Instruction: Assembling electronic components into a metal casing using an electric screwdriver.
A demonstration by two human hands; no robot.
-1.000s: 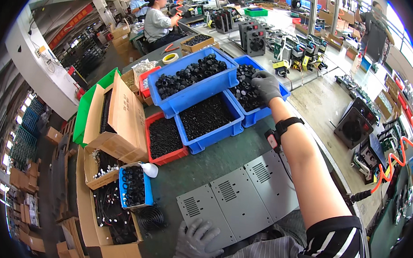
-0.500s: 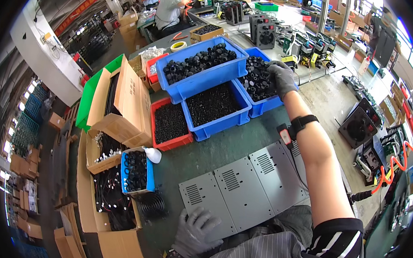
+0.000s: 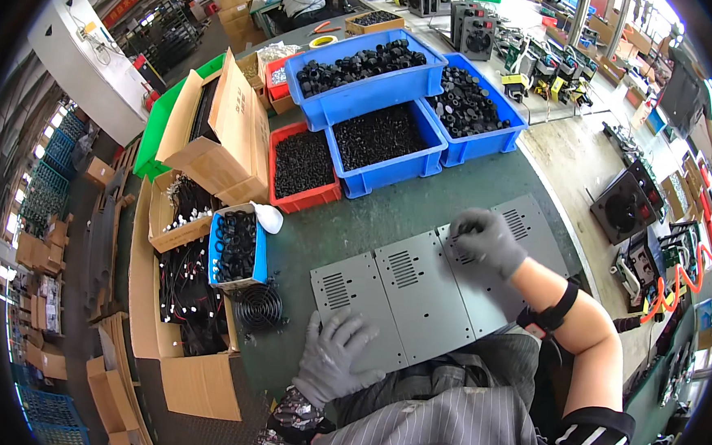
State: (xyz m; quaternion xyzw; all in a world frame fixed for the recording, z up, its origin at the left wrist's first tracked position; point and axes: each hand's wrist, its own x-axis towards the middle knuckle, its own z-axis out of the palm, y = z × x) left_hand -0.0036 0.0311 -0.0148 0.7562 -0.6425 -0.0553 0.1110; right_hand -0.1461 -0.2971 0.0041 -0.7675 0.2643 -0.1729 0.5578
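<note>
Several flat grey metal panels [image 3: 426,296] with slotted vents and small holes lie side by side in front of me. My left hand [image 3: 338,356], in a grey glove, rests with spread fingers on the near part of the leftmost panel. Over the panels at the right hovers my right hand [image 3: 492,243], also gloved. Its fingers are curled together, and whatever they hold is hidden. Beyond the panels, a blue bin [image 3: 480,134] holds loose black round plastic parts. Another blue bin [image 3: 364,88] of black parts sits tilted on the rims around it.
A lower blue bin [image 3: 391,174] and a red bin [image 3: 304,198] hold small black pieces. At left stand cardboard boxes [image 3: 242,146] with cables and a blue box [image 3: 240,248] of black rings. A black round grille [image 3: 259,308] lies beside it. Fan units [image 3: 622,202] stand at right.
My right hand has come back from the far blue bin of round parts to above the panels, fingers curled. My left hand stays on the left panel. The view has tipped downward.
</note>
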